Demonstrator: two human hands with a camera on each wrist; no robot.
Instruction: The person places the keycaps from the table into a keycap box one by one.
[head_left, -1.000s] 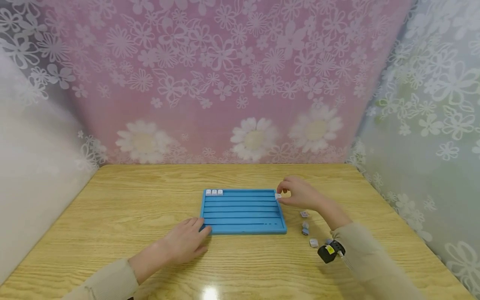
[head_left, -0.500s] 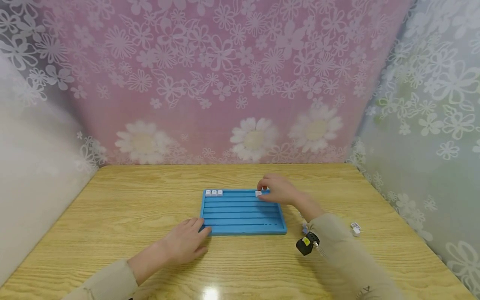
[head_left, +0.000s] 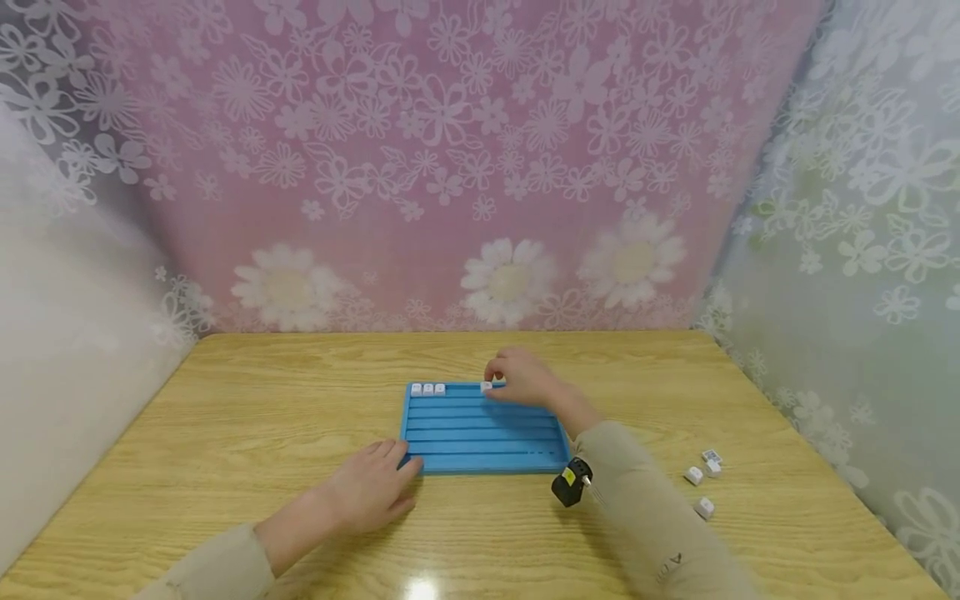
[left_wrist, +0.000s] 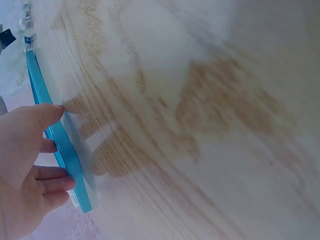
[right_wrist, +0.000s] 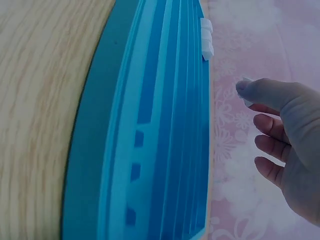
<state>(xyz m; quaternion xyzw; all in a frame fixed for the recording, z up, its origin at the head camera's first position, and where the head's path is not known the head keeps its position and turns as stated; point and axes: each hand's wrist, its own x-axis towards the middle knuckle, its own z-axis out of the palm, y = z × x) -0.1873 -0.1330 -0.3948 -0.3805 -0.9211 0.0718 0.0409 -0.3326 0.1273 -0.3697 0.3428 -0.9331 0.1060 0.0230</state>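
The right hand [head_left: 529, 383] pinches a white block [head_left: 486, 387] over the blue tray [head_left: 472, 435], far side; the left hand [head_left: 371, 487], fingers loosely spread, touches its near-left corner

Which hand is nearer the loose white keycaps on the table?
Right. The right hand, pinching another keycap at the far edge of the blue tray, is left of the loose keycaps; the left hand, at the tray's near left corner, is farther left.

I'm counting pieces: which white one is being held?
The white piece pinched by the right hand at the far edge of the blue tray; three others sit in its far-left corner, more lie on the table.
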